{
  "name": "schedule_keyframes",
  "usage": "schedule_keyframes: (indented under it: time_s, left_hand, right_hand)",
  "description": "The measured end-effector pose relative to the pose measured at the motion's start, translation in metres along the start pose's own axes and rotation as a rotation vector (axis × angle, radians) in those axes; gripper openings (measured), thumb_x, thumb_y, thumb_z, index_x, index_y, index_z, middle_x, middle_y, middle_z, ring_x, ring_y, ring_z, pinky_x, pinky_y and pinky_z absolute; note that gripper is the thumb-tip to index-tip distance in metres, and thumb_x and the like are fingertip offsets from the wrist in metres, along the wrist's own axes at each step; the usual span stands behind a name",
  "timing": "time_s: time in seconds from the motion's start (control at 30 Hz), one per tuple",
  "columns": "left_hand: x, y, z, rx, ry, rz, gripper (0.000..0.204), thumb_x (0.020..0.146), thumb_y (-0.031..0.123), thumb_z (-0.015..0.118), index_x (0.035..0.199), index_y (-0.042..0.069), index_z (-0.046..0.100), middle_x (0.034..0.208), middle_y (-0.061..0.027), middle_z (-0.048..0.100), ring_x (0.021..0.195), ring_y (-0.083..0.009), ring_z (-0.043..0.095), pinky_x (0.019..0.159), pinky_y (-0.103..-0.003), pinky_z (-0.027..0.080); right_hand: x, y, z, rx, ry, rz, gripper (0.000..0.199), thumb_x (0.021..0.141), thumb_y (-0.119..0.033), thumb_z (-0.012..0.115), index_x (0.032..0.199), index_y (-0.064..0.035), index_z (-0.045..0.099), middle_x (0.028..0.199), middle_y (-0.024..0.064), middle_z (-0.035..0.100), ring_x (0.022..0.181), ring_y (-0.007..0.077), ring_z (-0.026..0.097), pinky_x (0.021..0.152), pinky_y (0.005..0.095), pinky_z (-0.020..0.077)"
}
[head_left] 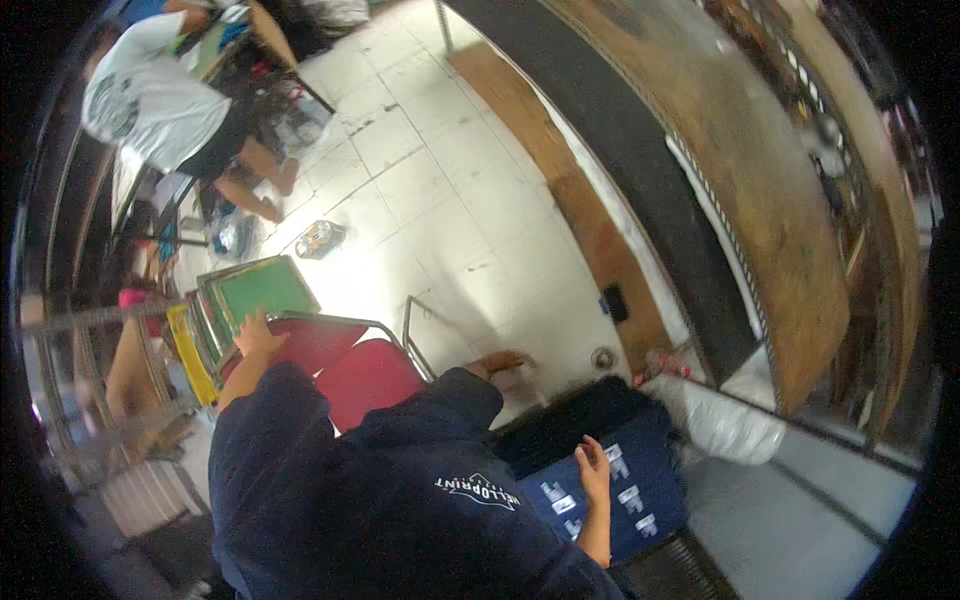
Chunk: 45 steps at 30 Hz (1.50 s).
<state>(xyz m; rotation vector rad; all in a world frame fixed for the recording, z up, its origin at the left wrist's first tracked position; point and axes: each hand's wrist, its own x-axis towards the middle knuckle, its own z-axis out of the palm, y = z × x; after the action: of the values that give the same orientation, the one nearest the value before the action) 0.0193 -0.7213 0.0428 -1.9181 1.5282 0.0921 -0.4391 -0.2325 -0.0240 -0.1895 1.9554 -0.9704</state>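
At the far left, well apart from us, a person in a white shirt (150, 100) bends over the tiled floor (440, 190). Below them a stack of printing frames (262, 290), the top one with green mesh, leans beside a red chair (365, 380). A co-worker in a dark navy hoodie (380, 490) bends away from us. One of their hands, the co-worker's far hand (258, 335), rests on the frame edge at the chair. Their other hand, the co-worker's near hand (500, 362), reaches toward the floor just left of the pile.

Right of centre lies that pile of navy garments (650, 440), dotted with small white tags (630, 495). Our right hand (593, 462) comes up from the lower edge and lies on it, fingers spread and loosely extended, closed around nothing. Our left hand we cannot find; the co-worker's back covers where it might be.

To handle the pile well, we judge it best to keep the palm flat and press evenly, since soft cloth slides and the tags could shift. We should also stay clear of the co-worker's reaching arm.

Further right a white plastic sack (735, 425) sits against the pile, beneath a long worn wooden table (740, 180).
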Motion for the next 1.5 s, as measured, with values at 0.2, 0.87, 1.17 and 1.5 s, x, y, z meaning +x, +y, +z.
schedule_keyframes:
  time_s: [0.2, 0.87, 1.17, 1.5]
  left_hand:
    - [0.000, -0.035, 0.011, -0.123, -0.039, 0.053, 0.082, 0.062, 0.060, 0.074, 0.124, 0.011, 0.052, 0.127, -0.0117, 0.054, 0.121, -0.0272, 0.048, 0.101, -0.041, 0.038]
    - [0.026, 0.015, 0.031, -0.160, -0.164, -0.047, 0.080, 0.052, 0.062, 0.078, 0.116, 0.016, 0.061, 0.121, -0.0095, 0.057, 0.122, -0.0264, 0.048, 0.100, -0.042, 0.038]
    - [0.053, 0.044, -0.012, -0.664, -0.419, -0.042, 0.105, 0.049, 0.055, 0.083, 0.136, 0.014, 0.043, 0.134, -0.0188, 0.048, 0.126, -0.0343, 0.043, 0.109, -0.047, 0.027]
    - [0.329, 0.155, -0.128, -1.203, -0.210, 0.112, 0.116, 0.059, 0.061, 0.077, 0.142, -0.001, 0.025, 0.135, -0.0269, 0.044, 0.126, -0.0358, 0.044, 0.105, -0.039, 0.036]
  right_hand:
    - [0.037, -0.016, -0.030, -0.073, 0.006, 0.005, 0.041, 0.085, -0.017, 0.067, 0.121, -0.0010, 0.055, 0.089, 0.0066, 0.062, 0.076, 0.0123, 0.056, 0.068, 0.0257, 0.0456]
    - [0.368, -0.176, -0.014, -0.660, -0.280, 0.008, 0.047, 0.081, -0.033, 0.068, 0.114, -0.0003, 0.058, 0.101, 0.0181, 0.062, 0.080, 0.0205, 0.061, 0.069, 0.0342, 0.0496]
    - [0.567, -0.539, 0.220, -0.839, -0.505, -0.494, 0.049, 0.082, -0.028, 0.068, 0.123, -0.0035, 0.054, 0.104, 0.0159, 0.064, 0.092, 0.0228, 0.062, 0.079, 0.0351, 0.0488]
    - [0.586, -0.736, 0.448, -1.056, -0.588, -0.505, 0.053, 0.083, -0.030, 0.069, 0.126, -0.0031, 0.053, 0.107, 0.0137, 0.063, 0.097, 0.0222, 0.061, 0.083, 0.0333, 0.0484]
